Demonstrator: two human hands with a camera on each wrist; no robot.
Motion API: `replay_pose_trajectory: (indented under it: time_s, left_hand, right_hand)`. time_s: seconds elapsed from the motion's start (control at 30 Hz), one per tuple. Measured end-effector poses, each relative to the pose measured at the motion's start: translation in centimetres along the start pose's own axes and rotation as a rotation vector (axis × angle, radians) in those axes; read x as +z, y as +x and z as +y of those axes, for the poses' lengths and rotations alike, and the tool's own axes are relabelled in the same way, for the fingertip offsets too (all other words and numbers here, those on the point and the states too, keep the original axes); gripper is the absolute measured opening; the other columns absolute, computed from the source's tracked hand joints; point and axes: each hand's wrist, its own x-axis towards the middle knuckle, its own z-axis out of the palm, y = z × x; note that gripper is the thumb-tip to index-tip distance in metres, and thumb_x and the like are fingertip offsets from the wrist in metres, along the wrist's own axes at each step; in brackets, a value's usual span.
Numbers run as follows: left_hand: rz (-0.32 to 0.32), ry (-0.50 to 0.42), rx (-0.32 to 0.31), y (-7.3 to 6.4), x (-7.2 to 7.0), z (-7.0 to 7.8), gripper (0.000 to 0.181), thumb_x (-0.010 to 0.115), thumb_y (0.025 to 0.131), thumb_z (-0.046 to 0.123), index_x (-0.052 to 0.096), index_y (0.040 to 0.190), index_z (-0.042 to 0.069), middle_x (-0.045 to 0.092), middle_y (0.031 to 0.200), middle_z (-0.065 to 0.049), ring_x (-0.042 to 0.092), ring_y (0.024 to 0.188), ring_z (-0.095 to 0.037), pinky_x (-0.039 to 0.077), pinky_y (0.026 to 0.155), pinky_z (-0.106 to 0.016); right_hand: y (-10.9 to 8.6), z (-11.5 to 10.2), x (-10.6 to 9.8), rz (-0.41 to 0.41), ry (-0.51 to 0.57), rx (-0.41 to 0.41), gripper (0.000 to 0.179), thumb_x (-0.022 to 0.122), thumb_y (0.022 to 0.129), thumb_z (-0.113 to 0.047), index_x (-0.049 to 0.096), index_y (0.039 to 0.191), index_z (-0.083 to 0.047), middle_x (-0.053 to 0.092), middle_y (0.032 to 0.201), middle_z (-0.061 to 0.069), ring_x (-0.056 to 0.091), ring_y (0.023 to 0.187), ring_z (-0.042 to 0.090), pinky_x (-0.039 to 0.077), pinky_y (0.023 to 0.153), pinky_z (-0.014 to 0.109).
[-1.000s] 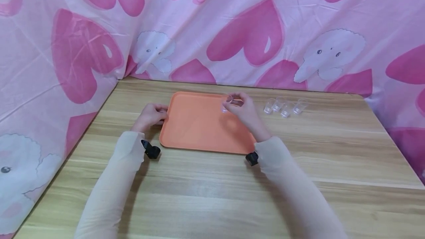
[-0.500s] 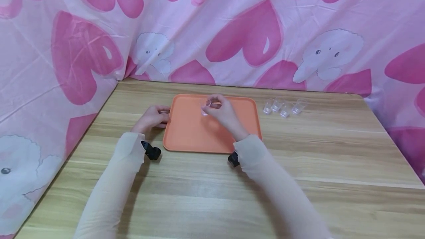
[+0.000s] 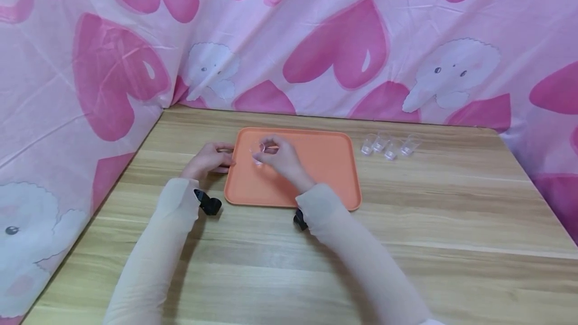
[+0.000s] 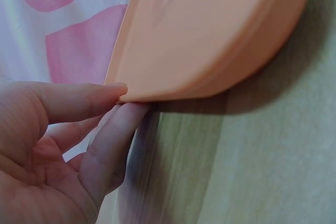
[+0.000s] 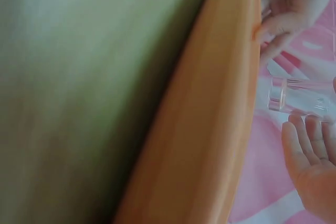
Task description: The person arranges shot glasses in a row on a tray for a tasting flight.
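Observation:
An orange rectangular tray (image 3: 325,174) lies on the wooden table. At its left side my left hand (image 3: 208,159) pinches the rim; in the left wrist view the thumb (image 4: 86,98) is on the upper face and the fingers are beneath. Over the left part of the tray, my right hand (image 3: 282,160) holds a small clear plastic cup (image 3: 258,153) between thumb and fingers. The right wrist view shows this cup (image 5: 302,97) above the tray rim, its thumb mostly out of frame. Whether the cup's base touches the tray cannot be told.
Several more clear cups (image 3: 391,151) stand in a group right of the tray, toward the table's back. A pink heart-patterned curtain (image 3: 334,39) hangs along the back and left edges of the table (image 3: 429,214).
My right hand has carried the cup leftward across the tray, from near its back right to its left part. The left hand stays at the rim; the tray has shifted slightly right.

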Motion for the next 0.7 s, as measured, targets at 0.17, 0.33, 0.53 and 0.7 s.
replay_pose_trajectory:
  time_s: [0.17, 0.33, 0.53, 0.7]
  left_hand:
    - [0.006, 0.003, -0.021, 0.2, 0.0, -0.1, 0.057, 0.054, 0.092, 0.004, 0.037, 0.146, 0.004, 0.05, 0.141, -0.02, 0.059, 0.078, 0.0, 0.056, 0.069, -0.016]
    - [-0.002, -0.001, -0.009, 0.3, -0.1, -0.2, 0.056, 0.052, 0.093, 0.004, 0.035, 0.146, 0.003, 0.05, 0.141, -0.021, 0.058, 0.076, 0.001, 0.056, 0.068, -0.015]
    - [-0.01, -0.007, -0.008, 0.3, -0.1, -0.1, 0.055, 0.051, 0.094, 0.005, 0.035, 0.146, 0.003, 0.05, 0.14, -0.022, 0.058, 0.077, 0.001, 0.055, 0.069, -0.015]
    - [-0.017, -0.004, -0.001, 0.1, -0.1, -0.1, 0.054, 0.052, 0.095, 0.006, 0.035, 0.146, 0.002, 0.05, 0.138, -0.023, 0.058, 0.078, 0.001, 0.055, 0.07, -0.014]
  right_hand:
    - [0.2, 0.1, 1.0, -0.023, -0.033, 0.016, 0.039, 0.074, 0.083, -0.012, 0.06, 0.117, -0.001, 0.064, 0.115, 0.017, 0.064, 0.109, 0.025, 0.057, 0.084, 0.028]
    - [0.3, 0.1, 1.7, -0.032, -0.052, 0.034, 0.034, 0.074, 0.082, -0.011, 0.06, 0.111, -0.002, 0.066, 0.109, 0.014, 0.066, 0.105, 0.025, 0.056, 0.079, 0.025]
    - [0.5, 0.2, 2.2, -0.049, -0.061, 0.037, 0.032, 0.074, 0.081, -0.008, 0.06, 0.109, 0.0, 0.065, 0.106, 0.014, 0.066, 0.104, 0.027, 0.056, 0.078, 0.023]
    - [0.5, 0.0, 2.6, -0.077, -0.058, 0.051, 0.032, 0.074, 0.082, -0.01, 0.06, 0.11, -0.002, 0.064, 0.108, 0.013, 0.065, 0.104, 0.026, 0.055, 0.079, 0.024]
